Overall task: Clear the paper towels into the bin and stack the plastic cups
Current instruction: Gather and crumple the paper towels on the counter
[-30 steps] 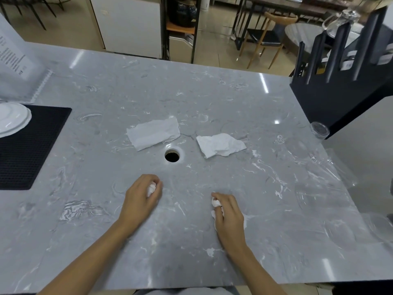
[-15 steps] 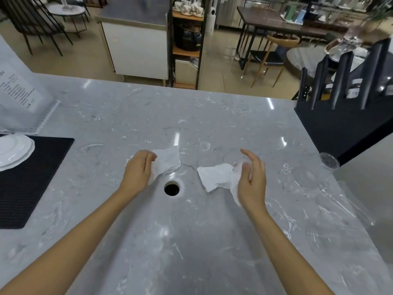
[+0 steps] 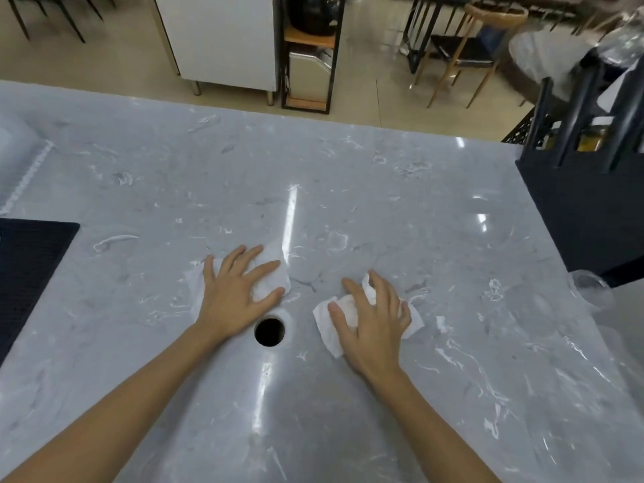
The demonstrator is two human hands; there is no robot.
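Left hand [image 3: 237, 294] flat on left towel [image 3: 270, 284], right grip [image 3: 373, 322] bunching right towel [image 3: 324, 327] (hole [image 3: 269, 331] between).

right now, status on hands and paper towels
left hand grip flat, pressing left white paper towel. right hand grip curled on crumpled right white paper towel. round black counter hole between them, uncovered.

Grey marble counter [image 3: 348, 190] filling the foreground, light glinting on it, glossy beige floor [image 3: 122, 57] stretching beyond its far edge, white cabinet [image 3: 219, 36] and black-framed shelf unit [image 3: 310, 64] standing behind it, wooden chair [image 3: 463, 54] sitting past its far right corner, black rack [image 3: 585, 210] rising at its right edge
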